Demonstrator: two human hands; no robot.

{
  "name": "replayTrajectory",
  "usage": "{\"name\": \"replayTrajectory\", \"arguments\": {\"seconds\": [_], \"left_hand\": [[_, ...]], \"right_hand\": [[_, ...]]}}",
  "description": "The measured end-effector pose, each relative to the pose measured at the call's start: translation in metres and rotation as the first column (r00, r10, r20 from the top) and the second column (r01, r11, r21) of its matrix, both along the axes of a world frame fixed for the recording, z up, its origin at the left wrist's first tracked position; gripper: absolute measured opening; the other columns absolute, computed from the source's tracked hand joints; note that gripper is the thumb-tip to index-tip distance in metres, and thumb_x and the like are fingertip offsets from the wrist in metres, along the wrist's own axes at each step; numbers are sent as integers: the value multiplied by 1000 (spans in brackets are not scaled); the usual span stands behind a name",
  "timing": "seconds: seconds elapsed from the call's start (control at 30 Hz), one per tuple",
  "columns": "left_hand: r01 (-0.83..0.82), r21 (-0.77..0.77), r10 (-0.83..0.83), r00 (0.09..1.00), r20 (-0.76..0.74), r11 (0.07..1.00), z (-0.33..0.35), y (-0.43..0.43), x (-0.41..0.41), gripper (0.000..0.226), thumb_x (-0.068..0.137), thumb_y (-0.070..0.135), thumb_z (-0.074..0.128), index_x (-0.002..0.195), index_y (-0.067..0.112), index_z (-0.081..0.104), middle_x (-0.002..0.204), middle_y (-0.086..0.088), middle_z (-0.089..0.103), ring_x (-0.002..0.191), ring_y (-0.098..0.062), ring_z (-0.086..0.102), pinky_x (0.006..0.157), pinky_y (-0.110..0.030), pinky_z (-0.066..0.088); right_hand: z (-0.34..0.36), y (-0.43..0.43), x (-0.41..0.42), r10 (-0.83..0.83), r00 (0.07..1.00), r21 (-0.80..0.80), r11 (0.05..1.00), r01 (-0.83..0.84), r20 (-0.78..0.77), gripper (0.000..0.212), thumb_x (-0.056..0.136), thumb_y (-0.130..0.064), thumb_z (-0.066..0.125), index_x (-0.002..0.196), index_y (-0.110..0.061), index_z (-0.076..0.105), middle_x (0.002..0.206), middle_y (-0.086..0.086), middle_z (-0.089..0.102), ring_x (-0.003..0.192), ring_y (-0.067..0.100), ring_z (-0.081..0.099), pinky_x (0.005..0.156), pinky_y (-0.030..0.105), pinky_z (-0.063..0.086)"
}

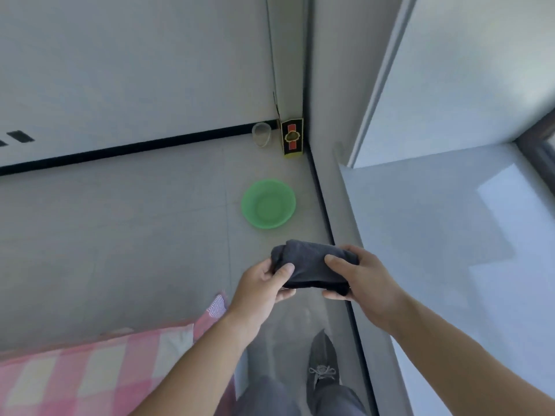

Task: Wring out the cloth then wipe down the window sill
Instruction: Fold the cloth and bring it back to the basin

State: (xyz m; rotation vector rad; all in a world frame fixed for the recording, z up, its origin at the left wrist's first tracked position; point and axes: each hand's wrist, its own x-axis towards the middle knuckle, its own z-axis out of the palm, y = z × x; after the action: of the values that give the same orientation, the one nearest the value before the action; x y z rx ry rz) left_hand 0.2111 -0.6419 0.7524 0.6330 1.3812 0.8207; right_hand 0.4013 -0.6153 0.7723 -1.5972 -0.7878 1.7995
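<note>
A dark grey cloth, bunched into a thick roll, hangs in the air in front of me above the floor. My left hand grips its left end, thumb on top. Its right end is held by my right hand, fingers curled round it. The pale window sill stretches along the right side, just right of my hands, with a bright patch of light on it. A green plastic basin sits on the floor beyond the cloth.
A clear plastic cup and a dark box with yellow trim stand in the far corner by the wall. A pink checked bedcover fills the lower left. My shoe is on the grey tiled floor below.
</note>
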Motion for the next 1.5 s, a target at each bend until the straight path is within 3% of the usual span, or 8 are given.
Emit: {"name": "replayTrajectory", "arguments": {"seconds": [0.3,0.5,0.9,1.07,1.2,1.3,1.4,1.5], "left_hand": [[-18,35,20,998,-56,999,-7,181,-92,20,95,17,63,114,14,68,105,-5,75,102,-19,70,87,-35,59],[52,11,-50,993,-102,999,-23,302,-138,23,94,18,64,116,12,66,110,-9,73,103,-18,69,80,-28,59],[219,1,-215,958,-192,976,-54,502,-158,18,92,16,67,109,21,69,105,-7,73,97,-16,71,75,-25,58],[203,-86,-218,946,-241,975,-86,563,-171,32,83,14,77,106,12,53,104,-12,67,91,-23,71,76,-33,60],[388,-168,-421,861,-286,906,-135,606,-192,37,77,20,82,100,12,54,103,-13,67,87,-23,70,78,-39,60],[537,-205,-572,723,-388,818,-188,633,-215,43,65,36,83,94,18,56,94,-5,69,86,-21,69,80,-42,58],[658,-241,-688,593,-419,713,-248,649,-237,43,64,38,84,89,19,55,84,-2,69,77,-19,66,70,-34,54],[729,-294,-776,509,-373,619,-325,658,-254,43,61,38,83,87,20,54,84,-3,69,78,-20,68,77,-43,58]], "right_hand": [[-14,196,-87,64,998,-18,998,-64,-10,21,90,1,61,111,-3,62,113,24,65,101,42,67,78,45,60],[-27,300,-131,-7,1000,-56,998,6,-7,21,90,-1,66,111,-7,64,112,20,65,96,35,71,78,40,60],[-74,458,-157,-323,946,-132,938,322,14,25,84,-4,75,106,-1,62,111,24,64,93,34,71,66,33,60],[-108,499,-174,-416,909,-214,887,410,17,23,85,-4,74,105,-3,62,110,21,63,91,32,69,64,33,60],[-156,516,-197,-533,846,-281,808,518,28,23,86,-5,73,108,-7,64,110,17,65,99,30,67,77,44,61],[-207,520,-228,-642,762,-308,710,634,88,22,86,-4,73,105,-11,67,109,16,67,98,29,68,79,44,61],[-268,516,-266,-738,649,-322,578,749,184,28,82,-7,77,107,-11,65,109,15,67,95,27,70,76,40,61],[-345,504,-307,-826,512,-382,405,831,237,34,81,-9,79,110,-4,62,108,18,68,92,29,71,75,38,61]]}}
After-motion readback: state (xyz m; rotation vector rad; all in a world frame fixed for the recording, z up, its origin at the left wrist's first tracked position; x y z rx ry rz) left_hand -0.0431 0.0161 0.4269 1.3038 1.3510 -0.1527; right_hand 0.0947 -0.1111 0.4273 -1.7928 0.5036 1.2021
